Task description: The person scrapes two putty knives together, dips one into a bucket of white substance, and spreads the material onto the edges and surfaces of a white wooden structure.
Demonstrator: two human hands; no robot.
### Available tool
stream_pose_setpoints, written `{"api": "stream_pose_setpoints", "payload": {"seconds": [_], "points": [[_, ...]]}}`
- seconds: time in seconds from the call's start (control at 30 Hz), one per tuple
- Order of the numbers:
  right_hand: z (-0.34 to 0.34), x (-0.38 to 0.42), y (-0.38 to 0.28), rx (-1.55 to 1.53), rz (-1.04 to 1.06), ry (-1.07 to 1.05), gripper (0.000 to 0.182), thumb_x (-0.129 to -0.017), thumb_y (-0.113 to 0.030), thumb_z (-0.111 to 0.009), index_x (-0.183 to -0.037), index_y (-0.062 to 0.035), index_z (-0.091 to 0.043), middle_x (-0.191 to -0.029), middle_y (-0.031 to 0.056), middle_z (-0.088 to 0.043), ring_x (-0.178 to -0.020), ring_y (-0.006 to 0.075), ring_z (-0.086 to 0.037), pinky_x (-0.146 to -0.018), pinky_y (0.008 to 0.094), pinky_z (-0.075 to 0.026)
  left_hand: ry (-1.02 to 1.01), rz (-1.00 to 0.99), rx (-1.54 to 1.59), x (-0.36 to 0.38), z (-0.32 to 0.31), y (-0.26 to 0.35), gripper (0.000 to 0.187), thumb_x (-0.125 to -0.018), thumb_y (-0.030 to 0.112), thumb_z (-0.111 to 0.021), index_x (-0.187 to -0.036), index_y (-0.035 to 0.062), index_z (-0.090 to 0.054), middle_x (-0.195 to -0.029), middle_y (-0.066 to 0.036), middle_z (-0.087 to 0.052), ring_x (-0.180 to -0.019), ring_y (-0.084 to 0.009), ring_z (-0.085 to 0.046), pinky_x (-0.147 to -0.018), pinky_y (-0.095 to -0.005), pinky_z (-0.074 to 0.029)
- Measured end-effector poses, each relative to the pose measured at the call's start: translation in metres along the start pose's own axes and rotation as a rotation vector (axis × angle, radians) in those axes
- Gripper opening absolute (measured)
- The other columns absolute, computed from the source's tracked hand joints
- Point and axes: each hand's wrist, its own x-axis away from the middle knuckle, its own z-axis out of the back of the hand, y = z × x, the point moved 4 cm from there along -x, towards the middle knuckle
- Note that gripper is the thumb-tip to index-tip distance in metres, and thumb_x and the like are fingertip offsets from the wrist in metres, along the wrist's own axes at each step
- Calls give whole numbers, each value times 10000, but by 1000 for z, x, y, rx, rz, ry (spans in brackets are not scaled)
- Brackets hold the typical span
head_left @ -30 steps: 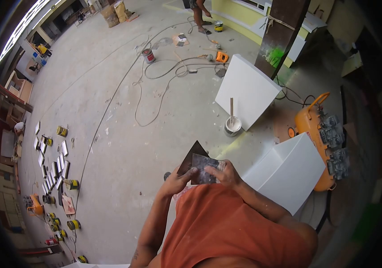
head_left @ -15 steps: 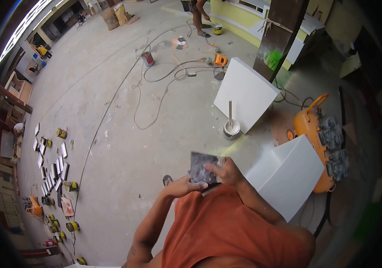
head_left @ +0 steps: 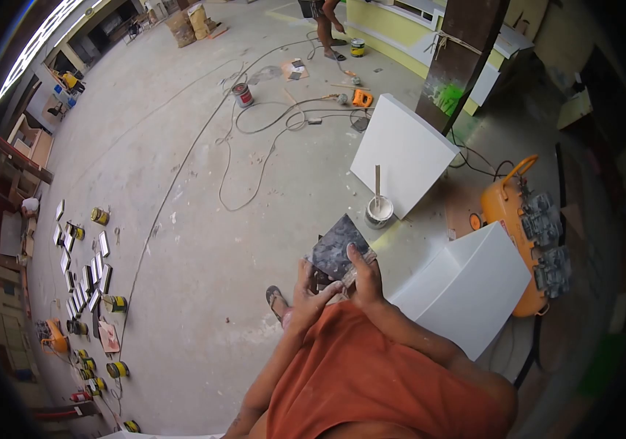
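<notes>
In front of my orange shirt, I hold a dark, square flat plate (head_left: 338,247) smeared with pale residue, a whitish strip along its lower right edge. My right hand (head_left: 366,282) grips it at that edge, thumb pressed on its upper face. My left hand (head_left: 309,293) is closed at the plate's lower left, thumb pointing toward the right hand. A second dark piece shows partly between the left fingers and the plate, mostly hidden. Beyond the hands stands a can of white paint or filler (head_left: 379,211) with a stick (head_left: 377,179) upright in it.
A white panel (head_left: 404,157) leans by a dark post (head_left: 459,66). At right, a white box-like piece (head_left: 466,293) sits before an orange compressor (head_left: 507,201). Hoses (head_left: 225,172) cross the floor. Cans and small panels (head_left: 83,293) stand left; another person's legs (head_left: 324,33) show at the top.
The plate has turned from nearly square-on to a diamond angle and moved slightly up and away. My left hand has shifted to its lower left side, and more of my foot shows.
</notes>
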Motion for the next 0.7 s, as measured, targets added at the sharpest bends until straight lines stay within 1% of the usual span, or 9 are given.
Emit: {"api": "stream_pose_setpoints", "payload": {"seconds": [0.17, 0.2, 0.3, 0.37, 0.4, 0.5, 0.57, 0.6, 0.7], "points": [[-30, 1, -4, -129, -41, -133, 283, -1021, -238, -547, -1195, -15, -570, -1070, 104, -667, -927, 208, -686, -762, 341, -573, 28, -60, 325, -9, 16, -30, 840, -741, 54, -625, -1501, 63, -267, -1382, -89, -442, -1128, -186, -555, -830, -309, -508], [-32, -1, -1, -155, -63, -153, 301, -1024, -245, -545, -1215, -13, -563, -1106, 105, -661, -968, 215, -680, -802, 350, -568, 70, -124, 471, -12, 6, -16, 897, -682, 134, -601, -1500, 102, -235, -1455, -98, -407, -1321, -221, -430, -1016, -335, -415], [-43, -10, -2, -100, -121, -179, 336, -1011, -208, -576, -1281, -10, -542, -1169, 88, -642, -1016, 190, -659, -889, 342, -550, -53, -185, 780, -19, 20, 4, 734, -825, 232, -612, -1485, 114, -314, -1471, -128, -430, -1365, -321, -432, -1094, -442, -402], [-38, -23, 2, -9, -71, -100, 326, -991, -160, -603, -1274, -5, -559, -1163, 83, -641, -1013, 176, -648, -892, 331, -541, 0, -91, 967, -19, 33, 6, 605, -972, 403, -502, -1475, 103, -350, -1485, -153, -427, -1385, -355, -419, -1133, -478, -371], [-40, -22, -2, 54, -60, -109, 317, -982, -143, -611, -1263, -2, -572, -1160, 80, -642, -1010, 173, -646, -891, 330, -537, -27, -104, 903, -18, 35, 17, 668, -1024, 534, -345, -1505, 72, -312, -1534, -176, -378, -1399, -375, -398, -1143, -506, -354], [-51, -9, -28, 248, 21, -152, 308, -981, -132, -602, -1250, 19, -590, -1125, 101, -654, -1017, 160, -633, -882, 331, -531, 48, -102, 909, -18, 42, 31, 749, -1013, 576, -330, -1534, 43, -263, -1558, -184, -344, -1411, -373, -383, -1159, -511, -334], [-71, 13, -52, 999, 147, -247, 339, -980, -143, -592, -1260, 49, -581, -1116, 151, -668, -1011, 229, -661, -887, 331, -522, 50, -127, 881, -20, 46, 34, 800, -1008, 603, -300, -1551, 21, -218, -1576, -186, -314, -1425, -360, -366, -1171, -497, -321], [-90, 25, -61, 1325, 493, -426, 410, -936, -111, -583, -1306, 62, -541, -1175, 191, -646, -1045, 312, -654, -880, 352, -537, 58, -146, 822, -21, 47, 37, 802, -1008, 607, -297, -1550, 21, -221, -1573, -183, -320, -1424, -353, -367, -1171, -489, -323], [-103, 49, -36, 1709, 737, -642, 496, -882, -96, -589, -1348, 50, -508, -1261, 184, -605, -1073, 341, -628, -853, 385, -560, -1, -166, 732, -23, 48, 31, 824, -1000, 630, -294, -1549, 18, -233, -1564, -171, -337, -1413, -329, -381, -1166, -472, -332]]}}
